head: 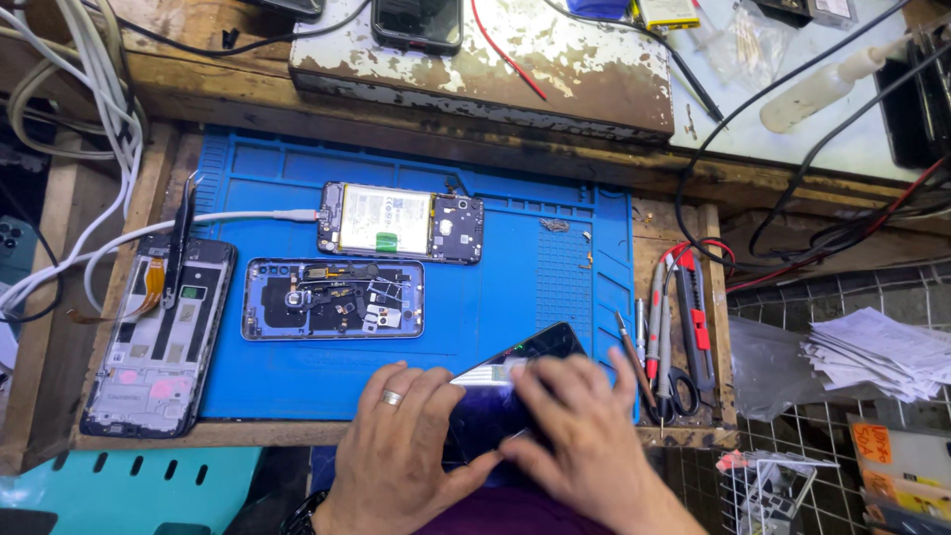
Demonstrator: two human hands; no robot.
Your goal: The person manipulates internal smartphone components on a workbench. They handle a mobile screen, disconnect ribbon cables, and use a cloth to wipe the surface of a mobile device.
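A dark glossy phone screen panel [525, 362] lies tilted at the near edge of the blue work mat [515, 287]. My left hand [401, 446], with a ring on one finger, grips its left side. My right hand [584, 431] presses on its right half, fingers spread over the glass. Farther up the mat lie an opened phone with its battery showing [396, 221], plugged into a white cable [238, 215], and a blue back cover with loose small parts [332, 297].
A stripped phone frame [158, 337] with tweezers [181, 238] lies left of the mat. Screwdrivers, a red cutter and scissors [674, 337] sit on its right. A worn white board [475, 59], cables, a plastic bottle [822, 89] and a paper stack [882, 352] surround the bench.
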